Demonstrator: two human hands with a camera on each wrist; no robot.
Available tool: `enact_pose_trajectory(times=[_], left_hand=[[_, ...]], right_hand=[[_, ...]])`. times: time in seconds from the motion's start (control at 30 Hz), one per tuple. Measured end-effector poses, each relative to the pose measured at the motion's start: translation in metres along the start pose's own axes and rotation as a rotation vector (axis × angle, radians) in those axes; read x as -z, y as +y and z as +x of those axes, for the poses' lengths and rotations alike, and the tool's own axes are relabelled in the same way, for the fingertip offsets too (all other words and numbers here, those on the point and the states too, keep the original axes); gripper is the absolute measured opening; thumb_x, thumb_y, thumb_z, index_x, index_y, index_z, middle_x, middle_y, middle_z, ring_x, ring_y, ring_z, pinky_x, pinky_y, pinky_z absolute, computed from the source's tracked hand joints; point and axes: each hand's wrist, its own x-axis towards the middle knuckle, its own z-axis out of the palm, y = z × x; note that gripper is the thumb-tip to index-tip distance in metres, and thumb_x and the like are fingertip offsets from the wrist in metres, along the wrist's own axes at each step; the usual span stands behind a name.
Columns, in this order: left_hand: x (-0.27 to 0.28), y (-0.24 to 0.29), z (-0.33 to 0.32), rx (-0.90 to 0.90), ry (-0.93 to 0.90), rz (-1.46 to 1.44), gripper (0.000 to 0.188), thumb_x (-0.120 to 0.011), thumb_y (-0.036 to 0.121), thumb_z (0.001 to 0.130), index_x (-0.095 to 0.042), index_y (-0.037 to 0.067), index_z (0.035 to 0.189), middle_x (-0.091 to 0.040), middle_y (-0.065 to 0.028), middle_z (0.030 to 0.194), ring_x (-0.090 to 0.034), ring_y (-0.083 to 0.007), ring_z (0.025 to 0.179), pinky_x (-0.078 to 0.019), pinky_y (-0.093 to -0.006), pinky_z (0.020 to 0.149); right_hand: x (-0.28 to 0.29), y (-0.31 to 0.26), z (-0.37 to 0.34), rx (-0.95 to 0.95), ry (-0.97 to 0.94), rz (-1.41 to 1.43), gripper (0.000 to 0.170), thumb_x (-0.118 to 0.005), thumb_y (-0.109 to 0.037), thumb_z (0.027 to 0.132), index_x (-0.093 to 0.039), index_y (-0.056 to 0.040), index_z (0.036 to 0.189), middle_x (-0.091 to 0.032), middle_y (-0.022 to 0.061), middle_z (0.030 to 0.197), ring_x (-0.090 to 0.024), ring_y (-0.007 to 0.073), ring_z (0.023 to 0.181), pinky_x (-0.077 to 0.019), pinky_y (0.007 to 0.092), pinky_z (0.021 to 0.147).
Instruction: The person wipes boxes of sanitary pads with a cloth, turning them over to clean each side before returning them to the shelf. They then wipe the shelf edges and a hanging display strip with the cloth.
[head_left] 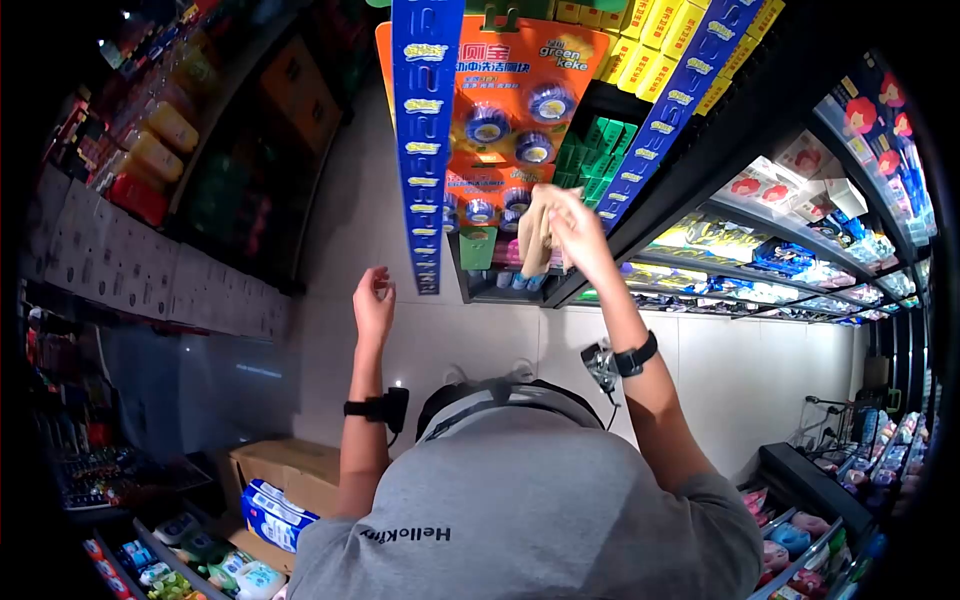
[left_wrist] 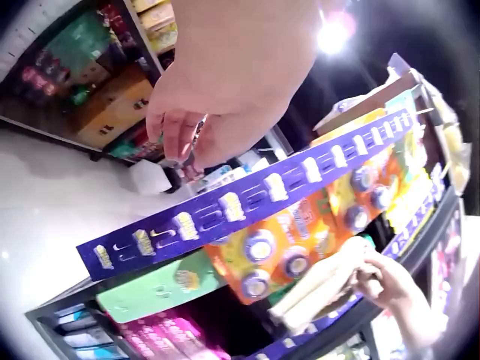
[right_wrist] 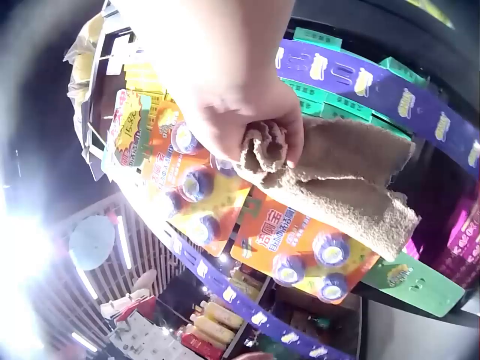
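Note:
My right hand grips a bunched beige cloth, its fingers curled round one end. The cloth's free part hangs out past the fist, and in the right wrist view it overlaps orange cards of round blue-and-white toilet cleaner blocks. In the head view these orange hanging packs are right ahead of the cloth, at the end of a shelf. My left hand hangs in the air left of the blue shelf strip, fingers loosely curled, holding nothing visible.
Yellow boxes and green boxes stand behind the cards. A second blue strip edges them on the right. Packed shelves line the right side. On the floor at lower left is a cardboard box with a blue pack.

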Motion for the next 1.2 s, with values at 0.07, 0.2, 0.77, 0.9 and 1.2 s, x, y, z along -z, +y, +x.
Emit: enact_pose_trajectory(times=[0.07, 0.2, 0.77, 0.9, 1.2], left_hand=[[0.008, 0.056, -0.002, -0.102, -0.018, -0.08, 0.024, -0.059, 0.002, 0.076, -0.054, -0.001, 0.099, -0.061, -0.0099, 0.083, -0.059, -0.0162, 0.075, -0.046, -0.0271, 0.069], [0.002, 0.141, -0.005, -0.386, -0.376, -0.288, 0.038, -0.063, 0.016, 0.077, -0.051, 0.0, 0.11, -0.057, -0.0107, 0.1, -0.055, -0.0175, 0.092, -0.0423, -0.0302, 0.082], [-0.01, 0.177, -0.013, -0.147, -0.961, -0.545, 0.02, -0.062, 0.011, 0.08, -0.059, 0.0, 0.096, -0.057, 0.0008, 0.081, -0.047, -0.0043, 0.073, -0.0403, -0.0205, 0.063], [-0.007, 0.165, -0.011, -0.212, -1.066, -0.494, 0.017, -0.065, 0.008, 0.077, -0.056, 0.001, 0.09, -0.054, 0.0021, 0.077, -0.047, -0.003, 0.073, -0.0405, -0.0203, 0.064], [0.014, 0.116, -0.013, 0.074, -0.725, -0.632, 0.013, -0.064, 0.012, 0.08, -0.056, 0.002, 0.082, -0.054, 0.0033, 0.067, -0.045, -0.0011, 0.059, -0.0353, -0.0161, 0.05]], right_hand=[[-0.007, 0.005, -0.013, 0.04, -0.156, 0.168, 0.03, -0.048, -0.002, 0.082, -0.052, -0.0021, 0.112, -0.057, 0.0041, 0.083, -0.053, 0.0077, 0.079, -0.0436, 0.0249, 0.074], [0.004, -0.034, -0.036, 0.042, -0.462, 0.49, 0.03, -0.047, -0.007, 0.084, -0.05, 0.0001, 0.113, -0.053, 0.0049, 0.11, -0.048, 0.0119, 0.102, -0.0372, 0.0257, 0.089], [0.069, -0.101, -0.079, 0.238, -0.164, 0.117, 0.019, -0.053, -0.006, 0.084, -0.062, 0.0007, 0.1, -0.064, 0.0093, 0.095, -0.058, 0.0143, 0.09, -0.0443, 0.0259, 0.079], [0.066, -0.095, -0.077, 0.23, -0.027, 0.203, 0.022, -0.051, -0.007, 0.085, -0.06, 0.0011, 0.104, -0.062, 0.0095, 0.101, -0.057, 0.0141, 0.092, -0.043, 0.0253, 0.081], [0.055, -0.066, -0.054, 0.215, 0.205, 0.08, 0.03, -0.05, 0.001, 0.08, -0.056, 0.0016, 0.11, -0.059, 0.0099, 0.108, -0.053, 0.0158, 0.102, -0.0378, 0.0248, 0.089]])
